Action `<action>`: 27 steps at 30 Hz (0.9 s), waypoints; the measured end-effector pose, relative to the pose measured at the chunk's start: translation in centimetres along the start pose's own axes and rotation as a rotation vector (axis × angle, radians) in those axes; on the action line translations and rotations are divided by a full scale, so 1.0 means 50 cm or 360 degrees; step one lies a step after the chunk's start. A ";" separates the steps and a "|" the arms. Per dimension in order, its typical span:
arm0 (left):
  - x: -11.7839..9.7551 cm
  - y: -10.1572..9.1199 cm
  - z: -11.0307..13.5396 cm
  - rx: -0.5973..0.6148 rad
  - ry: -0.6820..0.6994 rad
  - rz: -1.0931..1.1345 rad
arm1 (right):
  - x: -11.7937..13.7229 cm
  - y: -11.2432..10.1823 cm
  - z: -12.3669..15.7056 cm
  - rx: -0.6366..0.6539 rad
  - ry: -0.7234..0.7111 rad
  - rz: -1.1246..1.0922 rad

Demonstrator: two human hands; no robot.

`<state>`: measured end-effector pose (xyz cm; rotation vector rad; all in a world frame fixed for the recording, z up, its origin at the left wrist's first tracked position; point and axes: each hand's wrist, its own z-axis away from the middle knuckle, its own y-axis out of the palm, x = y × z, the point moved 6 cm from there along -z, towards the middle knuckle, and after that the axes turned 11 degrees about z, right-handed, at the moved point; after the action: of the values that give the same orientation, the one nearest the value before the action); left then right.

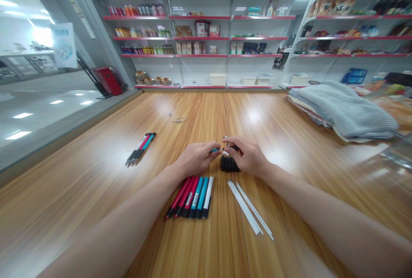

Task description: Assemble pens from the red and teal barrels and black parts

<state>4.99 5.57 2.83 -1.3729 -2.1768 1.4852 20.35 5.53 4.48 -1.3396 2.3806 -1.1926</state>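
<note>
My left hand [196, 158] and my right hand [246, 154] meet over the middle of the wooden table [96, 192]. The left fingers are closed round a blue pen part [214, 150]. The right fingers pinch a small black piece [232, 146] at its tip. Just under the right hand lies a cluster of black pen caps [229, 164]. In front of my left wrist lies a row of several red, blue and white pen barrels [193, 196]. Thin white refills [249, 211] lie to their right.
A small group of assembled pens [140, 148] lies to the far left on the table. A small ring and wire [178, 119] lie farther back. Folded cloths [344, 108] are stacked at the right. Shop shelves [199, 37] with goods stand behind the table.
</note>
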 end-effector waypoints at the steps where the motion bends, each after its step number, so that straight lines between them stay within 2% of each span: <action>1: 0.001 -0.001 0.000 -0.0018 -0.0007 -0.0010 | -0.004 -0.003 0.001 -0.0033 0.0036 -0.0004; 10: 0.011 -0.019 0.001 -0.0093 -0.0136 -0.0031 | -0.046 -0.027 -0.004 -0.0158 0.0295 0.0040; 15: 0.018 -0.017 0.002 -0.0076 -0.0185 -0.0061 | -0.087 -0.004 -0.001 0.0079 0.0519 0.0178; 19: 0.022 -0.013 0.003 -0.0070 -0.0197 -0.0072 | -0.106 0.005 0.010 0.0268 0.0752 0.0455; 22: 0.023 -0.013 0.003 -0.0065 -0.0211 -0.0065 | -0.115 0.004 0.017 0.0322 0.0883 0.0593; 27: 0.025 -0.013 0.003 -0.0053 -0.0249 -0.0062 | -0.125 0.001 0.020 0.0342 0.0976 0.0571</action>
<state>3.82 6.36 2.85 -1.2549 -2.3167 1.5993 24.44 9.87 2.34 -0.4862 2.5991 -1.8635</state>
